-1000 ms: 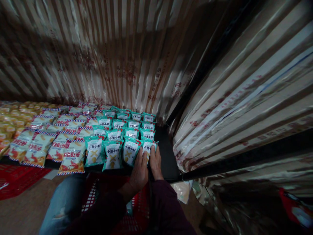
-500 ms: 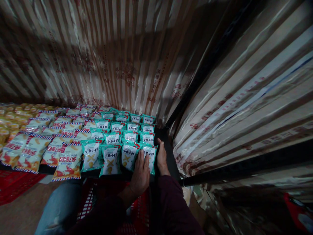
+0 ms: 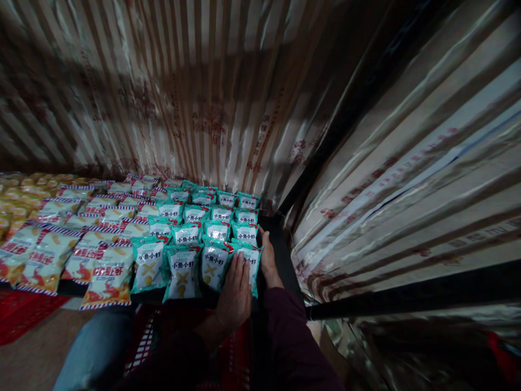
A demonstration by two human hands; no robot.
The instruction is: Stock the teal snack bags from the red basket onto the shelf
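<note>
From my end I see the left hand (image 3: 234, 296) open, fingers flat on the front of the end green bag (image 3: 254, 262), and the right hand (image 3: 269, 259) open along its right side, contact unclear. Ahead of the hands the green rows (image 3: 187, 233) look lined up, 4 across in front; only that end bag isn't released, and I can't tell what's left in the red basket (image 3: 236, 353) below.
</note>
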